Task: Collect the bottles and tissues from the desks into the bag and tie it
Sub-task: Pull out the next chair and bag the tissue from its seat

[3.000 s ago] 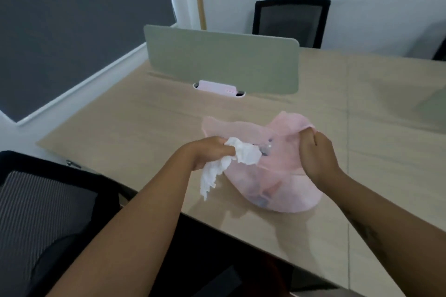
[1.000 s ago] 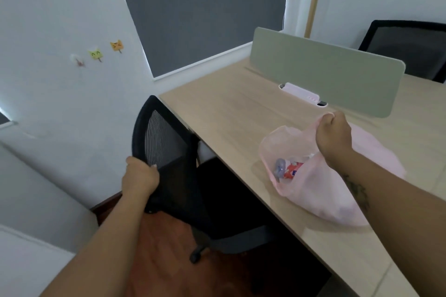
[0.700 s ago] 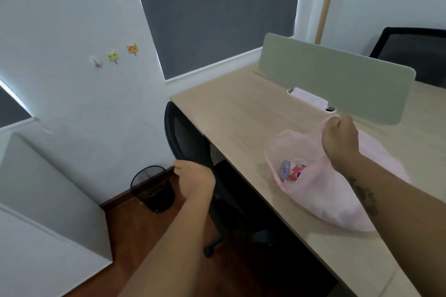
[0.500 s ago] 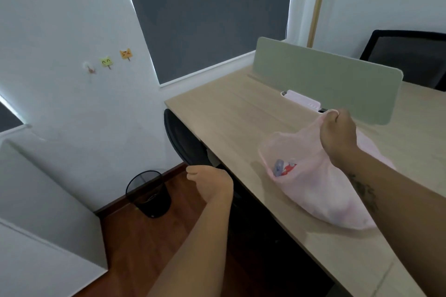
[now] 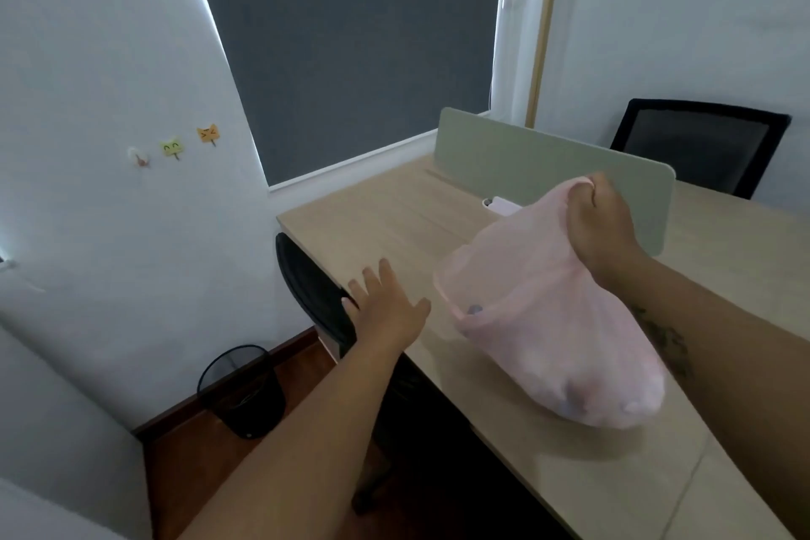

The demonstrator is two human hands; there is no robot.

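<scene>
The right hand (image 5: 601,228) is closed in a fist around the gathered top edge of a translucent pink plastic bag (image 5: 543,320), pulling that edge up above the table (image 5: 394,215). The bag's rounded lower end rests on the tabletop near the front edge, and its mouth sags open toward the left. Pale crumpled shapes and a small bluish-grey object show faintly through the plastic, too blurred to name with certainty.

The left hand (image 5: 385,307) is open with the fingers spread and holds nothing. It hovers at the table's front edge, just to the left of the bag's mouth and apart from it, partly over the back of a black mesh office chair (image 5: 313,289) that is tucked under the table.

Behind the bag a pale green divider screen (image 5: 526,162) stands upright across the table, and a small white and pink socket unit (image 5: 499,204) sits at its foot, partly hidden by the bag. A second black chair (image 5: 701,145) stands beyond the divider against the wall.

On the wooden floor to the left, a black wire-mesh wastebasket (image 5: 241,390) stands by the wall. Three small cat-shaped wall hooks (image 5: 173,147) in white, green and orange are fixed to the wall above it, and a dark grey roller blind (image 5: 350,35) covers the window.
</scene>
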